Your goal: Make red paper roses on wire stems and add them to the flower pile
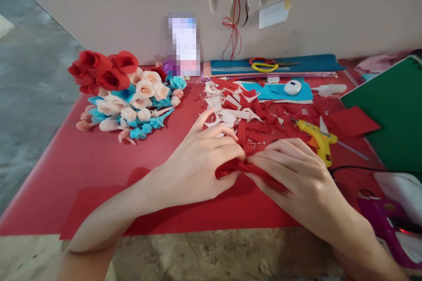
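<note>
Head view: what are the two hands busy with?

A folded red piece (pixel 244 166); it stretches from one hand to the other, over the red tabletop (pixel 145 153).

Are both gripping it?

Yes. The left hand (pixel 204 162) pinches one end between thumb and fingers, its outer fingers standing away; the right hand (pixel 296 180) clasps the other end, fingers bent together.

And around them?

Red and white scraps (pixel 227 116) lie just beyond the fingers, a yellow glue gun (pixel 321 138) near the right hand, and a cluster of flowers (pixel 144 90) farther off to the left.
</note>
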`<action>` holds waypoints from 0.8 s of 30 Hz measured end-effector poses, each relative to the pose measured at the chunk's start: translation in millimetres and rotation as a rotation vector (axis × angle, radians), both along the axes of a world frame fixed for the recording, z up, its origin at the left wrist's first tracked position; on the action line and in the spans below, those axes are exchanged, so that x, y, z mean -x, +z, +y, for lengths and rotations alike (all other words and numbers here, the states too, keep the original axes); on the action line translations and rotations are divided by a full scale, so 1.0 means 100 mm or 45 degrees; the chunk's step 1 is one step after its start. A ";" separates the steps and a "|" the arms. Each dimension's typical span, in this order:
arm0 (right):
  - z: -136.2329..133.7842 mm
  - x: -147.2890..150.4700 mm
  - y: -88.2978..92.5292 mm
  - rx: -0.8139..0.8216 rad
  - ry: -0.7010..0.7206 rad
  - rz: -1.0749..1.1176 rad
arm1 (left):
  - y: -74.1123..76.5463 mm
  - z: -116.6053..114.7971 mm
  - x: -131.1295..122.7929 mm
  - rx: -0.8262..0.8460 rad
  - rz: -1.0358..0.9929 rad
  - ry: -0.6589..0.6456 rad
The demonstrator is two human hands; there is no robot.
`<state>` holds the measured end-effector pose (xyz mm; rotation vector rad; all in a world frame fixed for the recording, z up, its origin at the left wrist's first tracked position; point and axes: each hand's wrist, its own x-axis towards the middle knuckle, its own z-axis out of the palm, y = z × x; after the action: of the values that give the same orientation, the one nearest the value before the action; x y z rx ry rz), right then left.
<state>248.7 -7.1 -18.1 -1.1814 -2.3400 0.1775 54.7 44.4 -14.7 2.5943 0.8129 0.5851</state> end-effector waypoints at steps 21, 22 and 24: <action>0.00 -0.02 -0.04 0.346 -0.229 0.148 | 0.01 -0.04 -0.01 -0.204 0.032 -0.068; 0.00 -0.03 -0.04 0.351 -0.229 0.158 | 0.01 -0.04 -0.01 -0.226 0.032 -0.070; -0.01 -0.03 -0.03 0.342 -0.200 0.181 | 0.02 -0.04 0.00 -0.254 0.024 -0.073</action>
<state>251.8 -8.5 -20.8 -1.4237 -2.1359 0.5163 54.8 40.2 -13.2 2.7968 0.7161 0.6562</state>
